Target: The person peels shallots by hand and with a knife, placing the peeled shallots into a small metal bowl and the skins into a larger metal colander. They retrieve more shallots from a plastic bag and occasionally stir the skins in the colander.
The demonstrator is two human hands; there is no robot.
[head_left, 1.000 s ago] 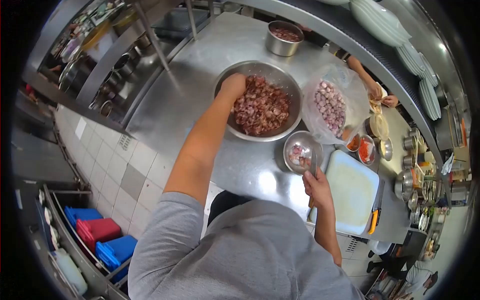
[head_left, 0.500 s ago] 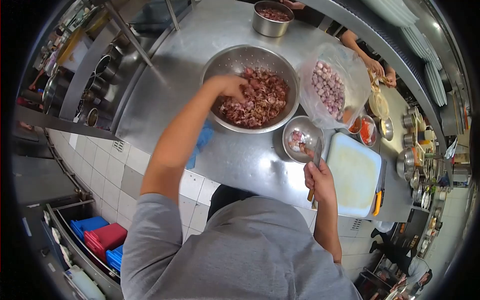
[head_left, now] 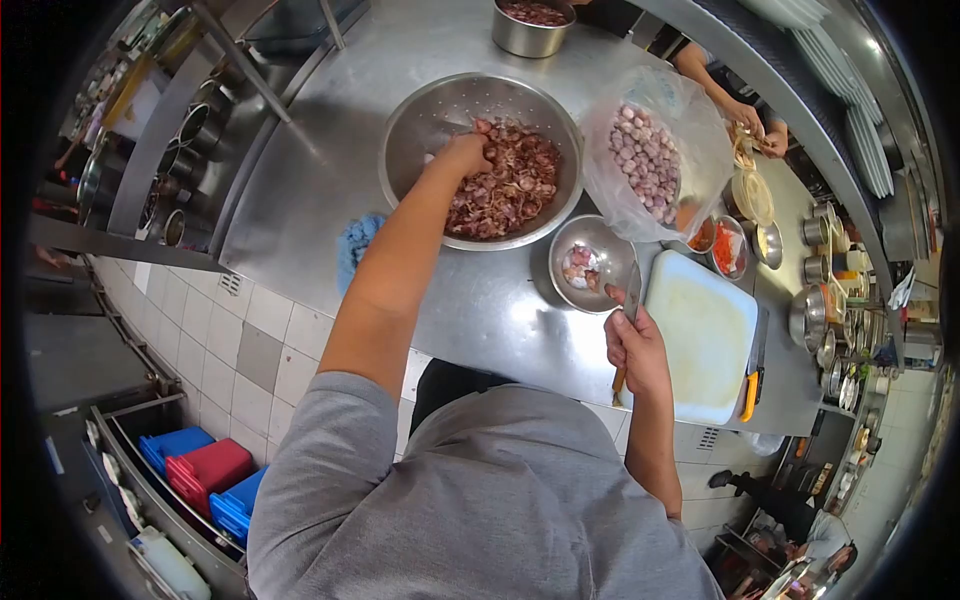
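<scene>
My left hand [head_left: 467,157] reaches into a large perforated steel colander [head_left: 415,110] of reddish-brown shallots and loose skins [head_left: 515,185]. Its fingers curl down at the pile's left side, tips hidden, so what they hold cannot be made out. A small knife [head_left: 633,287] is gripped in my right hand [head_left: 638,352], blade upward and wooden handle below the fist. Just beyond that hand stands a small steel bowl [head_left: 563,245] with a few peeled shallots [head_left: 580,268] in it. A clear plastic bag [head_left: 605,200] of pale purple shallots [head_left: 645,165] lies behind the bowl.
A white cutting board [head_left: 700,335] lies to the right, with an orange-handled knife [head_left: 752,390] beside it. Red cut pieces [head_left: 728,250] fill a small bowl. A blue cloth [head_left: 355,245] sits at the left. Another person's hands [head_left: 755,130] work across the table near a steel pot [head_left: 530,35].
My left hand has shifted within the colander, its fingers now more curled, and the forearm has swung right, uncovering the blue cloth. My right hand still holds the knife. The view has shifted slightly.
</scene>
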